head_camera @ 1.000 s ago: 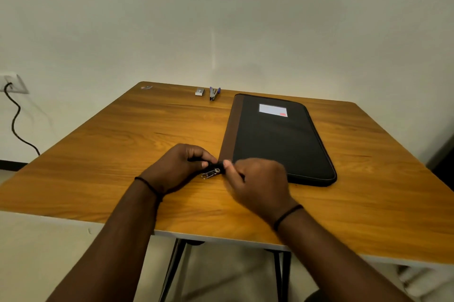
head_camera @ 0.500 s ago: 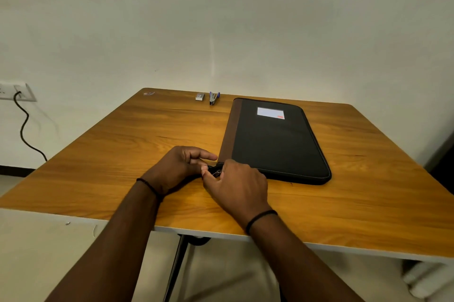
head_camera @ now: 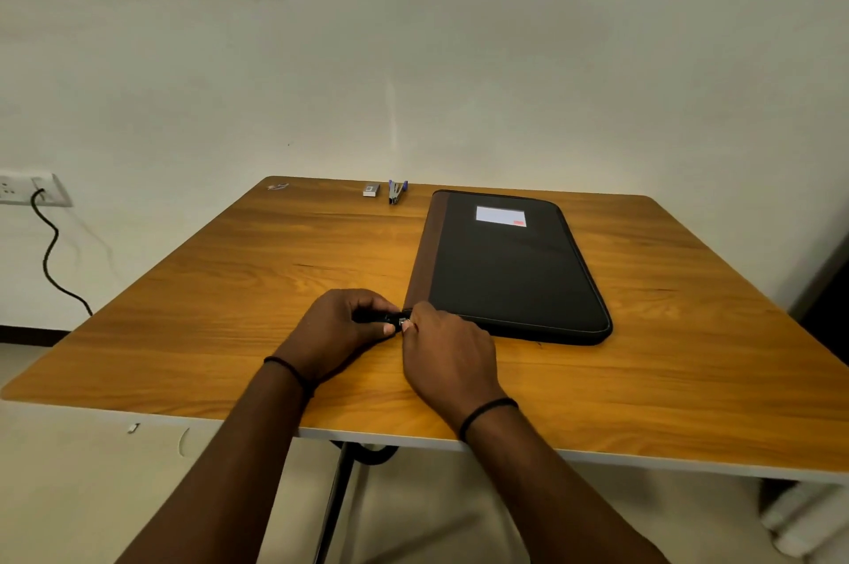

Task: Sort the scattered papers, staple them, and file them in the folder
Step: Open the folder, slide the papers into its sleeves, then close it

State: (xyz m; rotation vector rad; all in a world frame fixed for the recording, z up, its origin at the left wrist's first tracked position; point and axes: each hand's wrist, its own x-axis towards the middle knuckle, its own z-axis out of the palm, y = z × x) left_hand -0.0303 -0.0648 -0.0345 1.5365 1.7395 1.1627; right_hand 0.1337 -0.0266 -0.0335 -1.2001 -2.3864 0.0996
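Left hand (head_camera: 337, 327), fingers curled, grips the black tab at the near-left corner of the folder (head_camera: 505, 265), apparently to steady it; right hand (head_camera: 448, 361) pinches the small metal zipper pull (head_camera: 403, 323) just beside it, likely to run the zip. Folder lies flat and closed on the wooden table (head_camera: 275, 288). Stapler (head_camera: 396, 192) and staple box (head_camera: 371, 189) sit at the far edge. No papers are visible.
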